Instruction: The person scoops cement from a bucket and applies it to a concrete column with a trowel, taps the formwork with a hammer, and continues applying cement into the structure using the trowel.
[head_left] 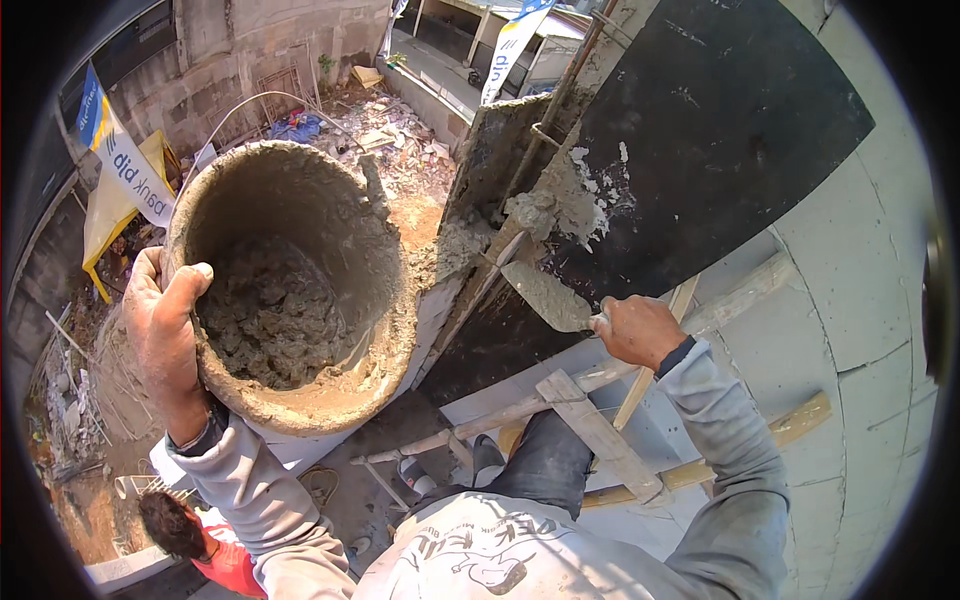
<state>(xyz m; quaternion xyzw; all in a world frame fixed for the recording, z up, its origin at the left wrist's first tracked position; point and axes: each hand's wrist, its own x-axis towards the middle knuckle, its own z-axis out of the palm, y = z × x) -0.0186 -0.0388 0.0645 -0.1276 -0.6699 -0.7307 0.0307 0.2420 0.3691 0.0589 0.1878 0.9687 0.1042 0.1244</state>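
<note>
My left hand (168,325) grips the rim of a mortar-caked bucket (300,415), its thumb hooked over the edge. Wet grey mortar (270,320) lies in the bottom of the bucket, which is tilted so its inside faces me. To the right, my right hand (640,330) is closed round the handle of a trowel (548,296). The trowel's blade is smeared with mortar and points up and left, its tip by the narrow gap beside a black board (700,130). A lump of mortar (555,205) clings to the board's left edge, just above the blade.
Wooden poles (590,380) and a short plank (600,435) cross below my right arm, beside a grey block wall (850,300). A person in red (225,560) is at lower left. Rubble (400,160) covers the ground far below, near banners (135,165).
</note>
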